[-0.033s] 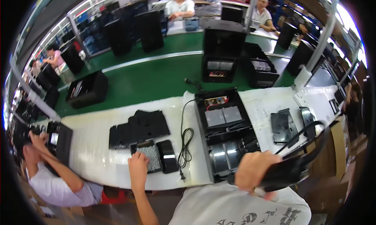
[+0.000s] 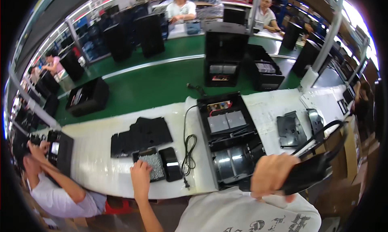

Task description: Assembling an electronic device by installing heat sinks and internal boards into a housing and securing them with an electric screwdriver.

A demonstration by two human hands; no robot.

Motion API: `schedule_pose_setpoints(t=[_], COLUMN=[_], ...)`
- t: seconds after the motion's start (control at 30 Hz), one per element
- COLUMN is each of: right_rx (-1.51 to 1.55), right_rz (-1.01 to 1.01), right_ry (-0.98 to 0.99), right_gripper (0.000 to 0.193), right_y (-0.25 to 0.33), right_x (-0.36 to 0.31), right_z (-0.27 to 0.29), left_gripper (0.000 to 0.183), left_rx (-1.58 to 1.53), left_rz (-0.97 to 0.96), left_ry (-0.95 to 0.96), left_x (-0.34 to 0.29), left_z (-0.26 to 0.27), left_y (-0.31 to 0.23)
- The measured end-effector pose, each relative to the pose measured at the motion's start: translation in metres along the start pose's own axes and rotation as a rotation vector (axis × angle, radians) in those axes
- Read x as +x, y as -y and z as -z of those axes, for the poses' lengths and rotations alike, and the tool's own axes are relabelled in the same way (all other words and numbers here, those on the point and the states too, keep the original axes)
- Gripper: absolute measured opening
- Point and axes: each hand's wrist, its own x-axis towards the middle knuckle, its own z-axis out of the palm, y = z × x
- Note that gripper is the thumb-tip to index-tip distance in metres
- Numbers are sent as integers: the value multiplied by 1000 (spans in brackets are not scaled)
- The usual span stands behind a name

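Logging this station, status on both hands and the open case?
Left hand in the small screw tray. Right hand grips a black plastic panel. Open black case on bench, power cord alongside, nothing blocking.

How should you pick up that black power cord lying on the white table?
Grip the coiled middle of the black power cord from above. The loops lie flat and bunched together on the white table, clear of the open black case, so one pinch probably gathers them.
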Motion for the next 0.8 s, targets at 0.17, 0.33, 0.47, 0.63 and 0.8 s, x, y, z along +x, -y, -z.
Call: schedule_pose_setpoints(t=[0.17,0.33,0.47,0.63,0.8], right_rx=[-98,-94,-5,-210,-249], right_rz=[634,996,1143,1190,948], right_ry=[-249,-297,-225,-400,-244], right_gripper=[36,36,38,37,31], right_y=[45,61,62,72,58], right_x=[-7,-19,-23,-55,-43], right_z=[-12,-12,-12,-10,10], left_gripper=[2,5,8,24,22], left_rx=[-264,-800,-1599,-2277,-2375], left_rz=[90,185,285,379,360], left_ry=[-213,-212,89,440,487], left_x=[-2,-2,5,21,20], left_z=[14,14,16,15,1], left_y=[-19,-77,-182,-249,-269])
